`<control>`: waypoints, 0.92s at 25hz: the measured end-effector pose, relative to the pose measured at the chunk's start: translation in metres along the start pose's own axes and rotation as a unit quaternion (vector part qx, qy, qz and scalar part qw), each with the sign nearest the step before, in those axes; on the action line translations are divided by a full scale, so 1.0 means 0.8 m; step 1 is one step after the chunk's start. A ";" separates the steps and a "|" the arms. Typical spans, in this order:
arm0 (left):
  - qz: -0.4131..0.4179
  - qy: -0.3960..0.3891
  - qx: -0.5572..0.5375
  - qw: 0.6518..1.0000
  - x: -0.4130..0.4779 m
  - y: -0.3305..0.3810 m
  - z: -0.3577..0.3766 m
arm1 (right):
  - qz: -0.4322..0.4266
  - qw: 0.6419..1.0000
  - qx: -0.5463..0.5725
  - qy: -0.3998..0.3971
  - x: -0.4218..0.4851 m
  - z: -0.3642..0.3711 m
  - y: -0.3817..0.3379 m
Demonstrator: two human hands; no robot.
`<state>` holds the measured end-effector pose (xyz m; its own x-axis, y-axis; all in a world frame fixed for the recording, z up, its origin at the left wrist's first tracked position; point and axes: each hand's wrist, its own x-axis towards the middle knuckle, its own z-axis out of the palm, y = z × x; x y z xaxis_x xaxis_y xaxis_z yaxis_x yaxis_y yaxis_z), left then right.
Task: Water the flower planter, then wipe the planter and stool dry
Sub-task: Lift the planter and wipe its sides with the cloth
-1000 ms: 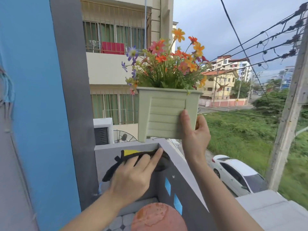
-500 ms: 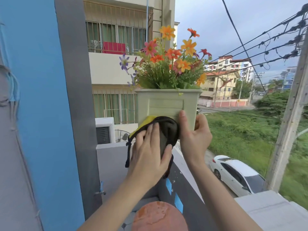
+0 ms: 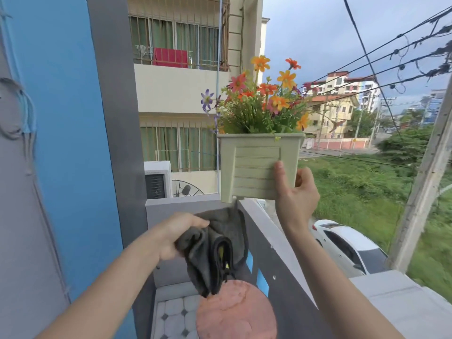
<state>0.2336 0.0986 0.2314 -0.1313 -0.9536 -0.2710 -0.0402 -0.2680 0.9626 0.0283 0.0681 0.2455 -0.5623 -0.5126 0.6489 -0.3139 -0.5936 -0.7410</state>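
Note:
A pale green planter (image 3: 252, 167) full of orange, pink and purple flowers (image 3: 264, 99) is held up in the air above the balcony wall. My right hand (image 3: 294, 194) grips its lower right corner, thumb on the front face. My left hand (image 3: 177, 237) holds a bunched dark grey cloth (image 3: 215, 250) with a bit of yellow showing, below the planter and apart from it. The cloth hangs down over a round pinkish stool seat (image 3: 234, 314) at the bottom of the view.
A grey balcony wall (image 3: 281, 260) with blue insets runs from the centre to the lower right. A blue and grey pillar (image 3: 80, 118) stands on the left. Tiled floor (image 3: 173, 314) lies beside the stool. Beyond the wall are a white car (image 3: 349, 248), grass and a pole.
My left hand has dropped the cloth from the planter's front face down to below it, above the stool. The planter is lifted slightly higher and to the right.

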 end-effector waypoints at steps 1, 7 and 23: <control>-0.060 -0.004 0.015 0.998 0.007 -0.010 -0.015 | 0.005 1.000 -0.002 -0.001 -0.002 -0.002 0.003; -0.134 0.032 -0.109 0.984 0.033 -0.044 -0.047 | 0.028 1.000 -0.006 -0.009 -0.010 -0.005 0.009; 0.433 0.275 0.481 0.711 0.011 -0.011 0.059 | -0.011 1.000 0.011 -0.012 -0.020 0.014 -0.028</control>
<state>0.1864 0.0990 0.2204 -0.1234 -0.6840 0.7190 -0.8733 0.4189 0.2487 0.0531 0.0827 0.2538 -0.5369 -0.5143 0.6688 -0.3091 -0.6176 -0.7232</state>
